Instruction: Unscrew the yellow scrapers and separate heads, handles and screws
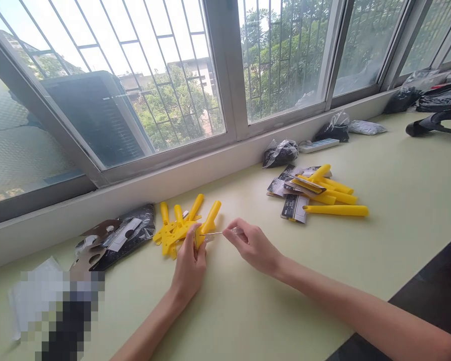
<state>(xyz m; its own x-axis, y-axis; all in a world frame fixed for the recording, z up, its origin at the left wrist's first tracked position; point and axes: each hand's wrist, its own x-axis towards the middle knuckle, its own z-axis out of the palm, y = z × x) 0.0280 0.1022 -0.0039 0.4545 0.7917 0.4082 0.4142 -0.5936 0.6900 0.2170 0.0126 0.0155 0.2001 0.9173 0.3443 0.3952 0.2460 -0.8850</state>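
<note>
My left hand (190, 268) is closed around the flat head of a yellow plastic scraper (211, 216), whose round handle points up and away. In my right hand (253, 245) is a screwdriver (213, 233). Its thin metal shaft reaches left to the scraper head, and its clear handle is mostly covered by my fingers. Whether the tip sits in a screw is too small to tell. Just behind my left hand lies a pile of yellow scraper parts (173, 233), flat heads with handles.
To the right lie several yellow-handled scrapers (336, 210) with printed card sleeves. A black plastic bag (143, 225) and cut cardboard (86, 250) are on the left, near a white sheet (41, 291). Bagged parts (280, 153) line the window ledge. A black curved object (436, 123) lies far right.
</note>
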